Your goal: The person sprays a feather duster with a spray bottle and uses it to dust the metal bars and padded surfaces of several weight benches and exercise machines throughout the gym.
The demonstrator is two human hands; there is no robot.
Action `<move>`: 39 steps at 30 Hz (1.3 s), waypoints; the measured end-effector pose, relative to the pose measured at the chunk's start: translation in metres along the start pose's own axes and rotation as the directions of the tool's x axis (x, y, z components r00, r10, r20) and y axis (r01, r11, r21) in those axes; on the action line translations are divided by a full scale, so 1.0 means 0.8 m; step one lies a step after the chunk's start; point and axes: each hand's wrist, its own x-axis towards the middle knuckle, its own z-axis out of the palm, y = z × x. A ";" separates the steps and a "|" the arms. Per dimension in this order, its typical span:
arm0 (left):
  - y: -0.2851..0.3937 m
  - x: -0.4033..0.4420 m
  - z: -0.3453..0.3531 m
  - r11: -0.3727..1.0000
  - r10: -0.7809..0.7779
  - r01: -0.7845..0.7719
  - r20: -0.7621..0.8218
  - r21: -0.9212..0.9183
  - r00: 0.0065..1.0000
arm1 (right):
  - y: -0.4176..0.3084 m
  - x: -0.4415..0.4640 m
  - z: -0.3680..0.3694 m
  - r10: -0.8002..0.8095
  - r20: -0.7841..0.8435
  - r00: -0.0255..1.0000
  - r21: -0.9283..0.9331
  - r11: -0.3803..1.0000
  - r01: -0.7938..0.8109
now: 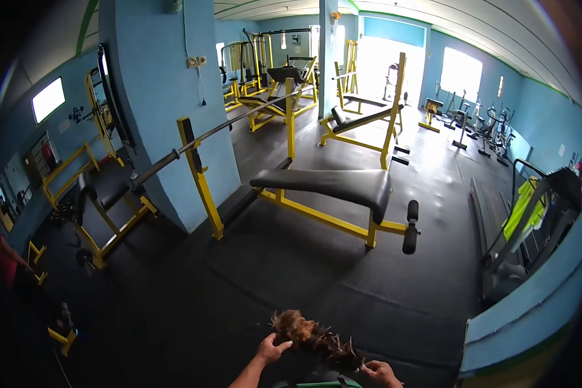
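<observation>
A brown and black feather duster (pixel 317 339) lies across the space between my hands at the bottom of the head view. At its lighter brown left end, my left hand (pixel 273 350) closes on the feathers, thumb on top. My right hand (pixel 380 373) is closed round the other end, partly cut off by the frame edge; the grip itself is hidden there. Ahead of both hands stands a weight bench (pixel 333 186) with a black pad and yellow frame. A metal barbell (pixel 220 128) rests on its yellow uprights.
A blue pillar (pixel 168 84) rises left of the bench. Another bench (pixel 362 121) stands behind it. On the right are a treadmill (pixel 498 271) with a yellow-green garment (pixel 522 205) and a low blue wall (pixel 530 317). At far left stands a person in a red top (pixel 5 258).
</observation>
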 end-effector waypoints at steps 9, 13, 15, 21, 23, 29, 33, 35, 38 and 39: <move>0.129 0.234 -0.078 0.897 0.224 -0.319 -0.309 -0.306 0.924 | -0.178 0.324 -0.087 -0.209 0.149 0.966 -0.033 0.976 0.216; 0.196 0.330 -0.145 0.864 0.232 -0.356 -0.346 -0.356 0.909 | -0.248 0.455 -0.082 -0.321 0.200 0.926 -0.080 0.936 0.342; 0.212 0.378 -0.173 0.845 0.212 -0.371 -0.397 -0.385 0.893 | -0.280 0.514 -0.075 -0.382 0.196 0.903 -0.047 0.916 0.398; 0.260 0.432 -0.300 0.832 0.090 -0.409 -0.637 -0.374 0.766 | -0.472 0.662 -0.035 -0.523 0.194 0.830 0.052 0.850 0.524; 0.264 0.439 -0.348 0.801 0.046 -0.458 -0.722 -0.386 0.690 | -0.559 0.698 -0.024 -0.616 0.260 0.743 0.062 0.779 0.624; 0.272 0.475 -0.505 0.970 0.092 -0.241 -0.945 0.014 0.314 | -0.787 0.826 0.060 -0.743 0.388 0.546 0.113 0.626 0.771; 0.304 0.495 -0.575 0.984 0.076 -0.172 -0.975 0.040 0.211 | -0.883 0.870 0.161 -0.748 0.381 0.543 0.164 0.633 0.757; 0.313 0.507 -0.597 0.986 0.087 -0.161 -0.974 0.054 0.209 | -0.906 0.879 0.217 -0.685 0.429 0.588 0.179 0.703 0.688; 0.313 0.514 -0.623 0.993 0.070 -0.113 -0.969 0.045 0.237 | -0.892 0.879 0.260 -0.719 0.467 0.514 0.231 0.661 0.714; 0.308 0.518 -0.634 0.993 0.064 -0.111 -0.968 0.038 0.242 | -0.891 0.887 0.263 -0.687 0.448 0.572 0.248 0.710 0.659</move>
